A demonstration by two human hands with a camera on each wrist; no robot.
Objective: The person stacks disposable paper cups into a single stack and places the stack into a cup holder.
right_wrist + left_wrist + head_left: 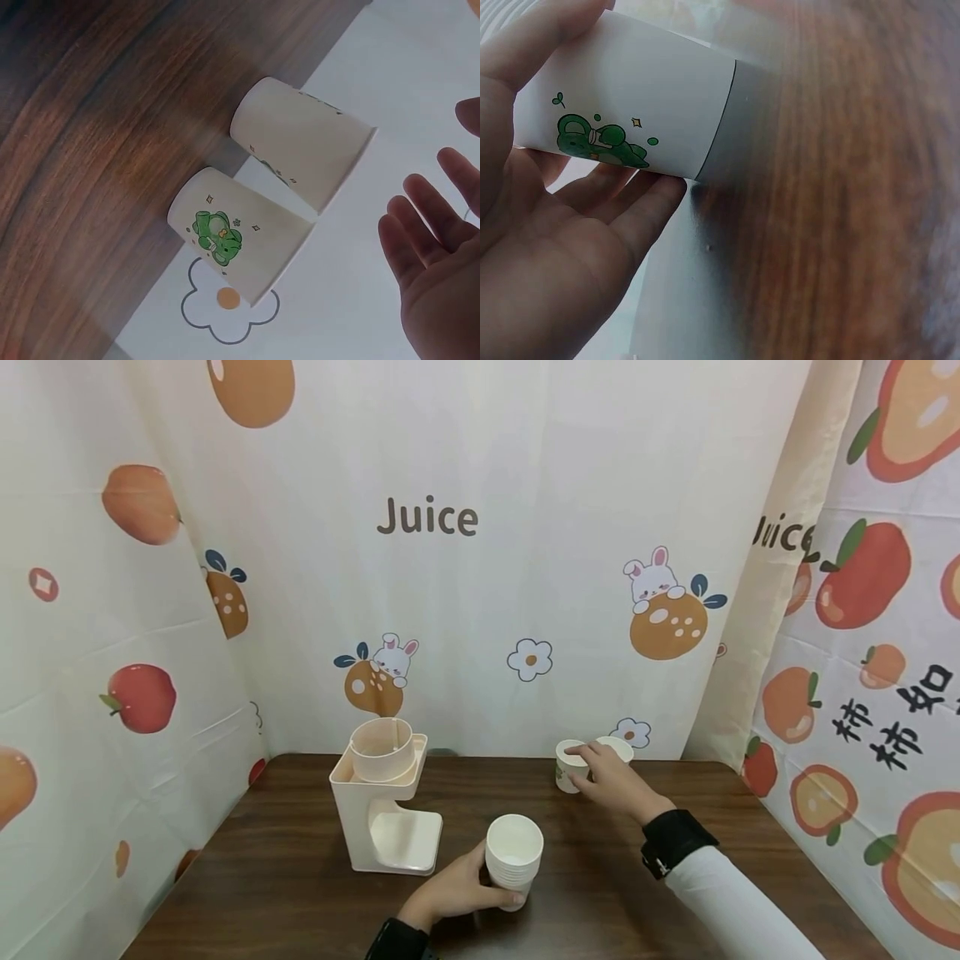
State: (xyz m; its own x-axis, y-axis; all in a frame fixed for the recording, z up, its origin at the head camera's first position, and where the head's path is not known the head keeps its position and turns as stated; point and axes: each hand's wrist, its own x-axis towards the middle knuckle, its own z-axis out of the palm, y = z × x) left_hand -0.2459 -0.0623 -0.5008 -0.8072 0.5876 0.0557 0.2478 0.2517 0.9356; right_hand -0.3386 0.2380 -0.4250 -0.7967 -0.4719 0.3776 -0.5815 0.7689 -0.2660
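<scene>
Gripping a nested stack of paper cups (514, 853), mouths up: left hand (463, 887), head view. Right hand (617, 783) hangs over the far edge of the wood-grain table (262, 868), at 2 more cups: left cup (567, 775), right cup (618, 747). Both lie beyond the stack and to its right; right hand much the nearer. Smooth cream stand (357, 828) with cylindrical top, left of stack.

Left wrist: thumb and curled fingers wrap the smooth white wall, green cartoon print (604, 141) on it. Base close to tabletop; contact, cannot tell.

Right wrist: fingers loosely spread, pinching nothing, clear of the rims. 2 tapered paper cups upright, long axes near parallel, rims rolled, side by side.
</scene>
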